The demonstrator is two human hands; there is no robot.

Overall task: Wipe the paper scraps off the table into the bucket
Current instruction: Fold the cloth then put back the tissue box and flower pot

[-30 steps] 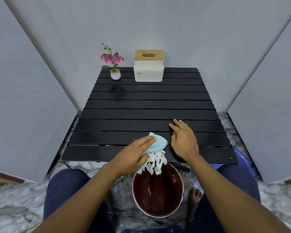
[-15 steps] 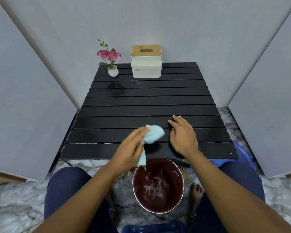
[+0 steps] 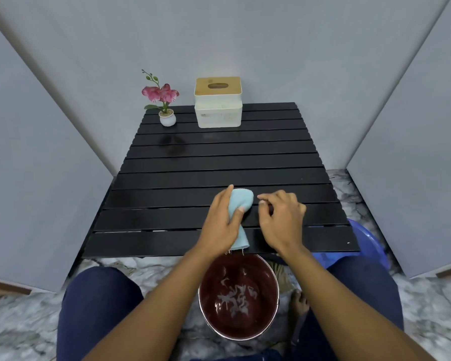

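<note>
My left hand point(image 3: 220, 221) grips a light blue cloth point(image 3: 241, 203) over the near slats of the black slatted table point(image 3: 167, 178); the cloth's tail hangs down to the table's front edge. Just to the right, my right hand point(image 3: 281, 220) hovers over the slats with its fingers curled and nothing visible in it. Below the front edge, between my knees, stands the dark red bucket point(image 3: 270, 321) with white paper scraps point(image 3: 236, 297) lying on its bottom. I see no scraps on the tabletop.
A small white pot with a pink flower point(image 3: 164, 105) and a white tissue box with a wooden lid point(image 3: 218, 102) stand at the table's far end. Grey panels close in both sides. A blue plastic stool point(image 3: 367, 243) shows at the right, over a marble floor.
The scraps dropped from the table edge into the bucket. My left hand moved the cloth back up onto the slats, and my right hand lifted off the table and curled its fingers.
</note>
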